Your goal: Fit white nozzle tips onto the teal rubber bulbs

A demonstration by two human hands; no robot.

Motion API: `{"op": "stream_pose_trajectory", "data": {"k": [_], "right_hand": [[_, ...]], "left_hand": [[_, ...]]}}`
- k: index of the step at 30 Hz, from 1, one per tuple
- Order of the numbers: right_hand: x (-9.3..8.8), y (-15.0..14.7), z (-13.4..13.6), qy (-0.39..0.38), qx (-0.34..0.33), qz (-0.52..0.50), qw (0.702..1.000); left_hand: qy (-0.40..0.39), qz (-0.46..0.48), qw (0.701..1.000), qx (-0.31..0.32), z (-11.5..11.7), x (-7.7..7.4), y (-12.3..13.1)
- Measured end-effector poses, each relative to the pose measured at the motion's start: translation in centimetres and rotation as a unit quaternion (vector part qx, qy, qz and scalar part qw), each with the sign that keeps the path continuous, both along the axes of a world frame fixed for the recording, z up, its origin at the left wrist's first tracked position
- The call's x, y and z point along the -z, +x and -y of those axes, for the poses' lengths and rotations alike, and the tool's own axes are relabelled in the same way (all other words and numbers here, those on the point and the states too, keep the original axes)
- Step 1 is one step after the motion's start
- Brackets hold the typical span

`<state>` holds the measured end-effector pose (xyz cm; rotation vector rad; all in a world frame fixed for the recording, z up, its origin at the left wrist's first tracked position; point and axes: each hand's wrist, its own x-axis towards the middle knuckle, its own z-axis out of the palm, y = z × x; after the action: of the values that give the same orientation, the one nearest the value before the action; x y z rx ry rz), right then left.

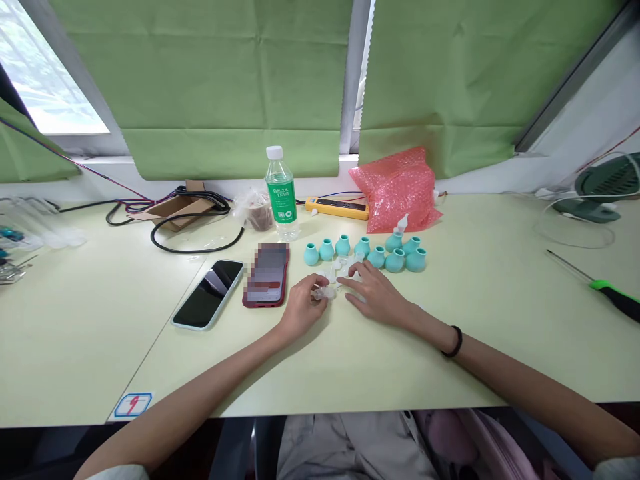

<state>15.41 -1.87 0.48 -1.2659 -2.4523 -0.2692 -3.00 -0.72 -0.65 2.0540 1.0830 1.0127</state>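
Note:
My left hand (301, 308) rests on the pale table (450, 333) with its fingers pinched round a small clear plastic piece (325, 292). My right hand (376, 293) lies beside it, fingers spread over a little heap of clear plastic pieces (339, 269). Just behind the hands stands a row of several teal rubber bulbs (367, 253); one of them carries a white tip (401, 224).
Two phones lie left of my hands, a dark one (208, 294) and a red-cased one (267, 275). Behind stand a water bottle (281, 194), a pink bubble-wrap bag (397, 187), a yellow power strip (337, 207) and cables (185, 223). A green-handled screwdriver (600, 287) lies far right.

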Motion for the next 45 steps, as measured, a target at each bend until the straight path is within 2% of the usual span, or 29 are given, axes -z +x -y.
{"op": "stream_pose_trajectory", "data": {"k": [6, 11, 14, 20, 24, 27, 31, 34, 38, 45], "right_hand": [[0.0, -0.4, 0.2, 0.003, 0.023, 0.043, 0.999], [0.2, -0.2, 0.1, -0.007, -0.017, 0.037, 0.999], [0.4, -0.1, -0.1, -0.009, -0.048, 0.021, 0.999], [1.0, 0.1, -0.5, -0.016, -0.044, -0.030, 0.998], [1.1, 0.3, -0.6, -0.002, -0.051, -0.085, 0.995], [0.9, 0.2, -0.4, 0.004, -0.071, -0.191, 0.979], [0.9, -0.4, 0.1, -0.043, -0.116, -0.302, 0.945], [1.1, -0.7, 0.4, -0.069, -0.136, -0.327, 0.932], [1.0, -1.1, 0.7, -0.077, -0.128, -0.354, 0.923], [1.2, -1.1, 0.7, -0.064, -0.110, -0.337, 0.933]], "left_hand": [[0.009, -0.010, 1.000, 0.015, -0.2, 0.3, -0.1], [0.045, -0.061, 0.997, 0.009, -0.4, 0.1, -0.1], [0.060, -0.092, 0.993, 0.029, -0.3, -0.1, -0.2], [0.082, -0.103, 0.987, 0.092, -0.1, -0.2, -0.1], [0.075, -0.090, 0.988, 0.096, -0.1, -0.1, 0.0], [0.048, -0.064, 0.993, 0.084, -0.1, 0.1, 0.0], [0.011, -0.023, 0.996, 0.083, -0.1, 0.3, -0.1], [-0.011, -0.009, 0.996, 0.083, -0.2, 0.4, 0.0], [-0.016, -0.010, 0.996, 0.083, -0.2, 0.5, 0.0], [-0.016, -0.017, 0.997, 0.076, -0.1, 0.4, 0.0]]}}
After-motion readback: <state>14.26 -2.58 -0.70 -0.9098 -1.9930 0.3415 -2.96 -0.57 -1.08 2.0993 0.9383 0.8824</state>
